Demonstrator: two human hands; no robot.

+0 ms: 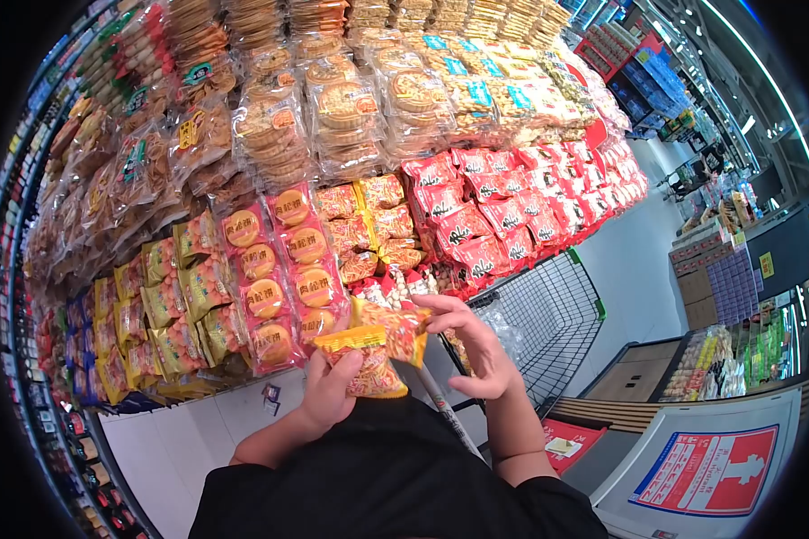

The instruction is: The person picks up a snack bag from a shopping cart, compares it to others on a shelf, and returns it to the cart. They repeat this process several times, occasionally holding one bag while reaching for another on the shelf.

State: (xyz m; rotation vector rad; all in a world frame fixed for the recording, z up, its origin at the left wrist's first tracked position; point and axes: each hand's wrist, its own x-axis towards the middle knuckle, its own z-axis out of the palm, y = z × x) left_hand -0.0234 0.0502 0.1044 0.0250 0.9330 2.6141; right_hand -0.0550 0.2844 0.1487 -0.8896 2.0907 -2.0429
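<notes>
My left hand (334, 386) pinches a yellow and orange snack packet (374, 370) low in front of the display. A second packet of the same look (394, 325) lies just behind it, tilted, its right end by the fingertips of my right hand (476, 349). The right fingers are spread, with the thumb apart; whether they touch the packet is hard to tell. Matching yellow-edged packets (389, 223) stand stacked on the display beyond, between pink packs of round cakes (307, 244) and red packets (476, 247).
A wire shopping cart (557, 314) holding clear plastic stands right of my hands. Bagged biscuits (342, 103) are piled at the back, and yellow-green packets (166, 296) at the left. A cabinet with a red and blue sign (706, 472) is at the lower right.
</notes>
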